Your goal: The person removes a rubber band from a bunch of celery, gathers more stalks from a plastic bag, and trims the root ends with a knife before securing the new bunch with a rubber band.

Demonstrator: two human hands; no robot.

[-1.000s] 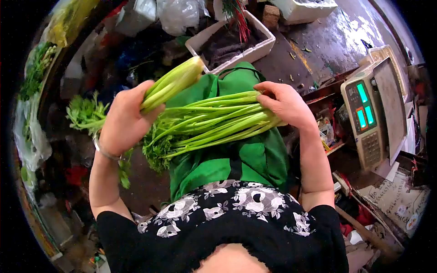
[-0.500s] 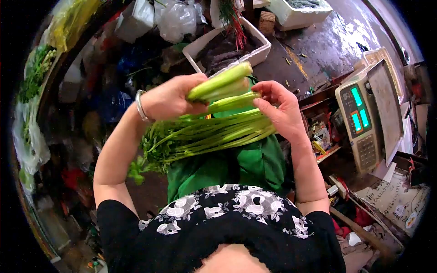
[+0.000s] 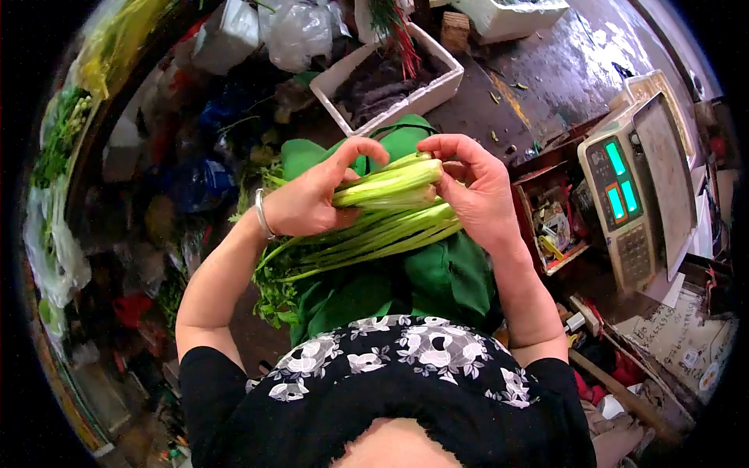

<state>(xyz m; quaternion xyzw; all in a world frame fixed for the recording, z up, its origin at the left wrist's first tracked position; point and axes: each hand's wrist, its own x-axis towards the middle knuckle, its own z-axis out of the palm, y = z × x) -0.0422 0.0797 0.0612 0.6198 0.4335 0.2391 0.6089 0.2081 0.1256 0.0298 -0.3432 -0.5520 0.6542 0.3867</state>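
A bunch of celery (image 3: 390, 187) lies across my lap over a green apron (image 3: 398, 285), its pale cut ends to the right and its leaves to the left. My left hand (image 3: 316, 195), with a metal bangle on the wrist, curls around the upper stalks, thumb and fingers on either side. At the cut ends, my right hand (image 3: 468, 179) pinches near the stalk tips. More long stalks lie below the held ones, with leaves (image 3: 277, 300) hanging at the lower left.
A white foam box (image 3: 343, 117) stands ahead with dark contents. To the right are a scale (image 3: 616, 187) with lit displays and a small box of odds and ends (image 3: 538, 242). Plastic bags (image 3: 300, 35) lie at the upper left, and a second foam box (image 3: 499, 23) stands farther back.
My left hand has lowered the upper stalks onto the rest of the bunch, and its fingers have loosened somewhat. My right hand has stayed near the cut ends.
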